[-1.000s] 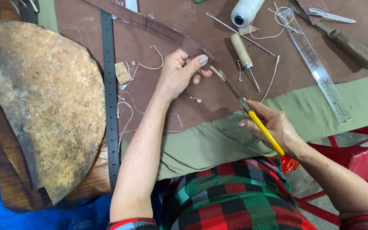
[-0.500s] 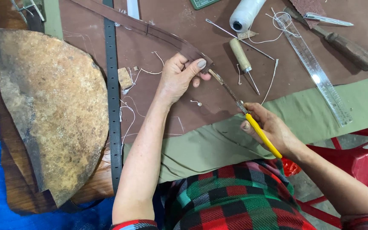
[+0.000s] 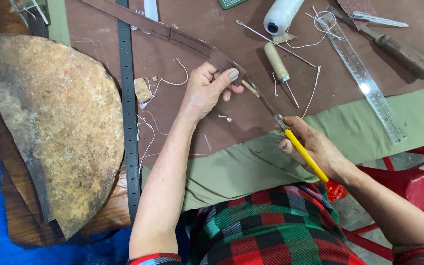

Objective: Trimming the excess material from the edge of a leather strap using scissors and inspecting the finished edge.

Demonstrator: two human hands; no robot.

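My left hand (image 3: 208, 88) pinches the near end of a long brown leather strap (image 3: 172, 32) that runs up and left across a brown leather sheet (image 3: 207, 44). My right hand (image 3: 315, 147) grips a yellow-handled knife (image 3: 303, 152). Its thin metal blade (image 3: 267, 104) points up-left, and the tip meets the strap end right beside my left thumb.
A rough half-round leather piece (image 3: 55, 122) lies at the left, beside a black belt strap (image 3: 128, 118). A white thread spool (image 3: 281, 14), a wooden-handled awl (image 3: 278, 64), a clear ruler (image 3: 364, 83), a wooden-handled tool (image 3: 398, 49) and thread scraps lie at the back. Green cloth (image 3: 251, 167) covers the near edge.
My right hand and the knife have edged slightly up and left toward the strap end. My left hand keeps its pinch on the strap.
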